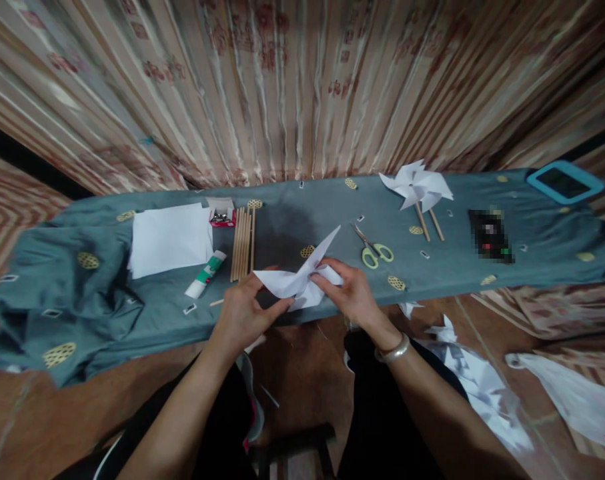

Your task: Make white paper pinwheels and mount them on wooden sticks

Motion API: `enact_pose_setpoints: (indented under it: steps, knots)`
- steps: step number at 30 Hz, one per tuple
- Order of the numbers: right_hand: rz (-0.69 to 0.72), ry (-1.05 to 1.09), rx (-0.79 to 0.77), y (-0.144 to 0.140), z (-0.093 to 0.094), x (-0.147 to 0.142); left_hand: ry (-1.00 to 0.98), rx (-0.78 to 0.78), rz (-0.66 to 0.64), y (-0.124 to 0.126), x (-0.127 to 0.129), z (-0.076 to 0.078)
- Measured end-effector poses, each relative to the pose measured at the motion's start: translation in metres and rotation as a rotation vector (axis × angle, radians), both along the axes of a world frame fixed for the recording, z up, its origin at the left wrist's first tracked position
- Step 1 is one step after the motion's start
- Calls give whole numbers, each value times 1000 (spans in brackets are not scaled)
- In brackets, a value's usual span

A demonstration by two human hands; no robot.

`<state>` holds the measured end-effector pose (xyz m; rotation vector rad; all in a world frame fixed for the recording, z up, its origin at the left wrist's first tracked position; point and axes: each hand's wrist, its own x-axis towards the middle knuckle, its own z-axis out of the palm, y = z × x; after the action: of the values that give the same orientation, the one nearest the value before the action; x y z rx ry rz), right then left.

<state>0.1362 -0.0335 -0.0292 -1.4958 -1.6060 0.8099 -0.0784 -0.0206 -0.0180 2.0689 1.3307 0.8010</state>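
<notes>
A white paper pinwheel [282, 283] is held up over the near edge of the cloth-covered table, its pointed blades spread. My right hand [349, 290] pinches it near the middle, thumb and fingers pressed on the folded paper. At its left side, my left hand [247, 310] grips a blade between thumb and fingers. Scissors with green handles [371, 255] lie just beyond my right hand. Wooden sticks [241, 247] lie side by side beyond my left hand, and a green-and-white glue stick [205, 275] is left of them. No stick shows on the held pinwheel.
A stack of white paper [171, 240] and a small red box of metal pins [222, 215] sit at the left. Finished pinwheels [416, 185] on sticks, a blurred dark item [489, 235] and a blue-framed tablet [565, 182] lie right. Folded paper [482, 380] fills a floor bag.
</notes>
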Motion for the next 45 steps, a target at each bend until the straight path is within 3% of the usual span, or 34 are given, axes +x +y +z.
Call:
enact_pose_setpoints:
  steps: [6,14,22,38,45]
  knots:
    - [-47,15,3,9,-7,-3,-55,-79,146,12,12,-3]
    - [-45,-7,19,14,-11,-2,-221,178,126,27,18,-6]
    - [-7,-41,73,13,-10,-1,174,442,34,31,12,-2]
    - [-14,-120,81,11,-8,0,368,128,-130,44,44,9]
    - [12,-209,114,9,-7,3,442,112,-137,42,47,9]
